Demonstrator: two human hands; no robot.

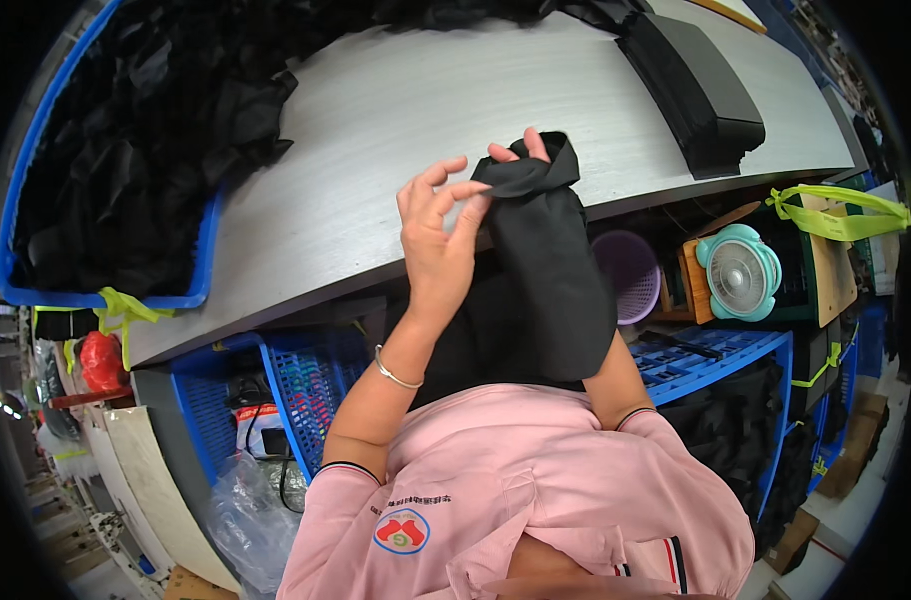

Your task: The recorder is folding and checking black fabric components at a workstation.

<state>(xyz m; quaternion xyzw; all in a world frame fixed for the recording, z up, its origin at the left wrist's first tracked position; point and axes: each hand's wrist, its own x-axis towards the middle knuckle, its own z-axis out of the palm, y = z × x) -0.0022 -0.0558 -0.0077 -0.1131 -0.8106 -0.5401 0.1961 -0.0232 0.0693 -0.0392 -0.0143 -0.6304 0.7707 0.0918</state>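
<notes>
A tube-shaped piece of black cloth [546, 255] is drawn over my right forearm, its open end folded back near the table's front edge. My left hand [439, 225] pinches the left side of that fold between thumb and forefinger, with the other fingers loosely curled. Inside the cloth is my right hand [532, 147]. Only a few of its fingertips show, stretched out and apart at the opening; its palm and thumb are hidden.
On the grey table [366, 130], a blue bin [208, 250] heaped with black cloth pieces stands at left. A stack of black pieces [696, 90] lies at far right. Below the right edge are a purple basket [626, 277] and a teal fan [739, 272]. Blue crates [296, 390] flank me.
</notes>
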